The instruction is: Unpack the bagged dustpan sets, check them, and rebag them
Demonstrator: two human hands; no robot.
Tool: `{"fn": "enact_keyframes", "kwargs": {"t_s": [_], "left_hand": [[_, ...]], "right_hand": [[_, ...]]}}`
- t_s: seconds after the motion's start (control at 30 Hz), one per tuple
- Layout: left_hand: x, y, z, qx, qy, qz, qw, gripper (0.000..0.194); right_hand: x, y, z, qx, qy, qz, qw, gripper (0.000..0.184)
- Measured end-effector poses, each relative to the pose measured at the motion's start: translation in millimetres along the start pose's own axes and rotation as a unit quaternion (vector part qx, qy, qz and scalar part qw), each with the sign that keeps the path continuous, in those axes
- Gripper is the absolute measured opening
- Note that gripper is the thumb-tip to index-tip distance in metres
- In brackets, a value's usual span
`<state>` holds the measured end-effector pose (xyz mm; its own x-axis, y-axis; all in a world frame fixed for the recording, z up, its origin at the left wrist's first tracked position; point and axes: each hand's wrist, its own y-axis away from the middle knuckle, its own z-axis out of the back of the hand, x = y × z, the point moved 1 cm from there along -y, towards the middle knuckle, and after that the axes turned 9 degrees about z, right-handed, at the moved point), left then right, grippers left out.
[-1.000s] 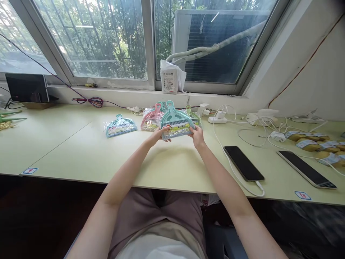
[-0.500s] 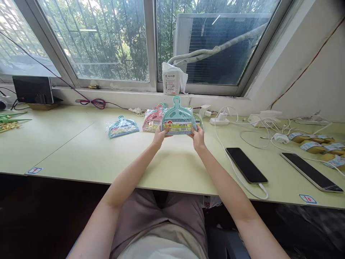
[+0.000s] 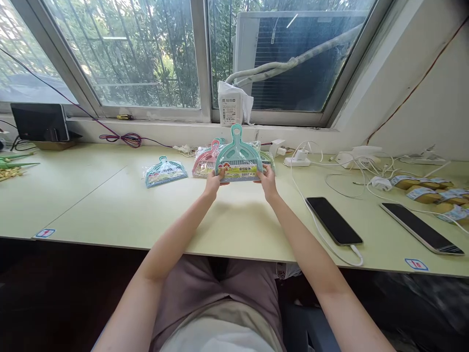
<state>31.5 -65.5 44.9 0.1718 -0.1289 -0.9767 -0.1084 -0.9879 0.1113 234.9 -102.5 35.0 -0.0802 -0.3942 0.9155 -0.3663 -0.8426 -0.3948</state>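
A teal dustpan and brush set (image 3: pixel 239 155) in clear plastic wrap is held up above the table between my two hands, handle upward. My left hand (image 3: pixel 214 182) grips its lower left corner, thumb on the front. On the lower right corner, my right hand (image 3: pixel 267 181) is closed the same way. Behind it on the table lie a pink wrapped dustpan set (image 3: pixel 205 160) and a green one (image 3: pixel 268 159), both partly hidden. Another teal wrapped set (image 3: pixel 164 172) lies apart to the left.
To the right are a black phone (image 3: pixel 334 220) on a white cable, a second phone (image 3: pixel 421 228), tangled white cables and a power strip (image 3: pixel 296 161), and yellow packaged items (image 3: pixel 421 194). A black tablet (image 3: pixel 39 122) stands far left. A white packet (image 3: pixel 230 105) sits on the windowsill.
The held dustpan set has been turned from a slant to face me squarely and raised slightly. My left hand has shifted its hold at the lower left corner.
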Motion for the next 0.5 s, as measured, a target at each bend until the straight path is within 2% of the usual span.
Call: {"fn": "enact_keyframes", "kwargs": {"t_s": [0.13,0.3,0.37,0.5], "left_hand": [[0.6,-1.5,0.5,0.010,-0.030,0.002,0.999,0.025],[2.7,3.6,-4.1,0.054,-0.100,0.006,0.993,0.044],[6.6,5.4,-6.1,0.033,-0.118,-0.015,0.992,0.051],[15.1,7.0,-8.2,-0.079,-0.098,-0.070,0.990,0.048]], "right_hand": [[1.0,2.0,0.0,0.002,0.049,0.013,0.999,0.072],[0.4,0.5,4.0,-0.006,0.061,-0.005,0.998,0.064],[0.2,0.2,4.0,-0.002,0.065,0.005,0.998,0.063],[0.4,2.6,-1.2,0.011,0.084,0.023,0.996,0.064]]}}
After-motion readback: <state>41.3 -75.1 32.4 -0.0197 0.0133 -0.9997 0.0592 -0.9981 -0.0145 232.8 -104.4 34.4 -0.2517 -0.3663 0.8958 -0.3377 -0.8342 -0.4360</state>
